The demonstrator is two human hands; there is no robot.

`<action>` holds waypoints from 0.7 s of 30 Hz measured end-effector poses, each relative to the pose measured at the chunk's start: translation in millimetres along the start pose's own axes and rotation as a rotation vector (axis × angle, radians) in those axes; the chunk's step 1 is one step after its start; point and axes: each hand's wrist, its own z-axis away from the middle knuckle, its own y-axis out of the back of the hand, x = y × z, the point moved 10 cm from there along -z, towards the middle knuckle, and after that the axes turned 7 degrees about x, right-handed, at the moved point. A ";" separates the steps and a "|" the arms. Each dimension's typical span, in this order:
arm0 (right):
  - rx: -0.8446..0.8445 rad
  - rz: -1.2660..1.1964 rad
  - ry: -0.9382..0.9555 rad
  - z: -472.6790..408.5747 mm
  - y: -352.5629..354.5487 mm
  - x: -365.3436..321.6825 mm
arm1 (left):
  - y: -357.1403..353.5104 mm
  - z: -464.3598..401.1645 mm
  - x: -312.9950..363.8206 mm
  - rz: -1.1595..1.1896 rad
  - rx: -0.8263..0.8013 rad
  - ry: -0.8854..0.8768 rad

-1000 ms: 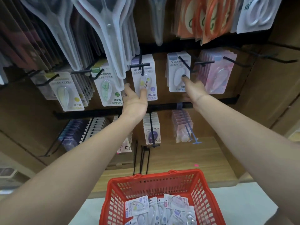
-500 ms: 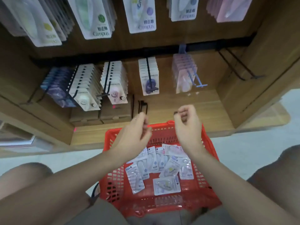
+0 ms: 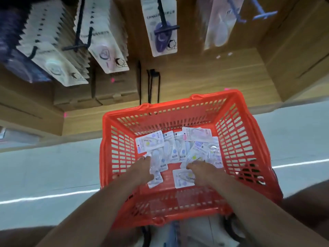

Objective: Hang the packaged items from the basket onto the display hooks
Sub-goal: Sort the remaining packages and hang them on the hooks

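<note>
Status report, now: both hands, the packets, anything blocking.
Left hand and right hand down in the red basket, fingers on loose packets; firm grip not confirmed. Nothing lifted yet. Nothing blocking the hands.

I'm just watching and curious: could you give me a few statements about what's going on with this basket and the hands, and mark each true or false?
1. The basket is blue. False: it is red.
2. Both hands are down inside the basket. True: the left hand and right hand are among the packaged items.
3. The basket holds no packages. False: several lie on its bottom.
4. Packages hang on the display hooks above. True.
</note>
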 end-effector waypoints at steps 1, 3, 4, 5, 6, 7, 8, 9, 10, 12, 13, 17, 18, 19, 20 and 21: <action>-0.012 0.061 0.029 -3.8 -6.0 -4.2 | -4.2 -5.4 -3.4 0.018 0.006 0.011; 0.005 0.153 0.094 -11.5 -11.8 -14.0 | -9.4 -13.9 -11.5 0.073 0.025 0.045; 0.031 0.191 0.122 -15.5 -13.2 -18.3 | -10.3 -17.8 -15.8 0.108 0.036 0.067; 0.059 0.225 0.144 -19.5 -14.2 -21.9 | -10.2 -21.4 -19.0 0.140 0.047 0.087; 0.083 0.269 0.164 -21.6 -15.3 -25.3 | -10.3 -24.5 -21.6 0.165 0.053 0.105; 0.096 0.310 0.178 -23.2 -17.6 -27.5 | -10.8 -26.7 -23.5 0.181 0.057 0.123; 0.101 0.349 0.189 -23.9 -19.8 -29.6 | -12.1 -28.7 -25.1 0.188 0.060 0.141; 0.093 0.382 0.197 -24.2 -22.2 -31.0 | -13.6 -30.6 -26.0 0.190 0.061 0.158; 0.082 0.415 0.205 -23.5 -23.5 -32.5 | -14.2 -32.5 -26.7 0.188 0.069 0.170; 0.074 0.447 0.215 -23.1 -24.1 -33.8 | -13.1 -36.1 -27.5 0.178 0.098 0.180; 0.073 0.448 0.214 -23.4 -24.3 -33.3 | -12.4 -36.4 -28.0 0.173 0.106 0.183; 0.104 0.469 0.223 -20.7 -16.7 -36.6 | -10.2 -33.9 -28.5 0.197 0.122 0.186; 0.106 0.477 0.231 -20.0 -15.0 -38.4 | -8.4 -33.6 -27.8 0.229 0.131 0.178; 0.105 0.485 0.240 -19.6 -14.4 -39.6 | -5.4 -33.3 -26.2 0.261 0.144 0.163; 0.102 0.491 0.246 -19.1 -13.9 -40.5 | -1.9 -33.3 -23.7 0.281 0.159 0.142; 0.103 0.495 0.251 -19.6 -13.7 -40.9 | 2.0 -33.2 -20.6 0.288 0.174 0.116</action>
